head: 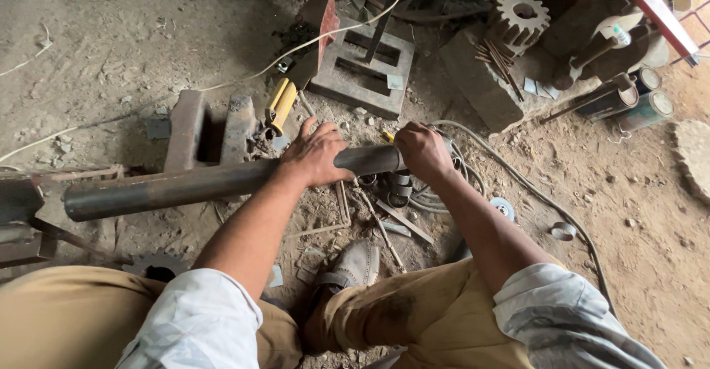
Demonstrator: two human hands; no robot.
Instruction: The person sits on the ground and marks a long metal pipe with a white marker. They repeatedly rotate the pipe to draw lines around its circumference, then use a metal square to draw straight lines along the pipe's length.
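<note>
The left hand (316,154) is wrapping over the top of a long dark steel pipe (200,184), its grip closing around the tube with the fingers curling over the far side and the thumb lying toward the person. The right hand (421,149) is clamping the pipe's right end, its grip folding tight over the tip so that the end itself is hiding under the fist. The pipe is lying nearly level just above the dirt floor (111,51), running from the right hand leftward and slightly downward to its open end at the left of the view, where it is passing in front of a rusty channel block (203,129).

Just beyond the left hand, a yellow-handled tool (281,104) is lying on the ground, touching a thin white cable (347,30) that is trailing away toward the top. Behind that, a grey slotted metal block (362,73) is sitting flat. Under and beside the right hand, a coil of grey hose (473,154) is looping over the ground, with short metal rings (400,184) and flat strips lying among it. Between the person's knees, a worn shoe (353,265) is planting on the dirt.

Farther right, a toothed gear (521,20) is resting on a concrete slab (481,84) next to a bundle of thin rusty rods (499,58). Three tin cans (636,99) are lying near the right edge, well apart from both hands.
</note>
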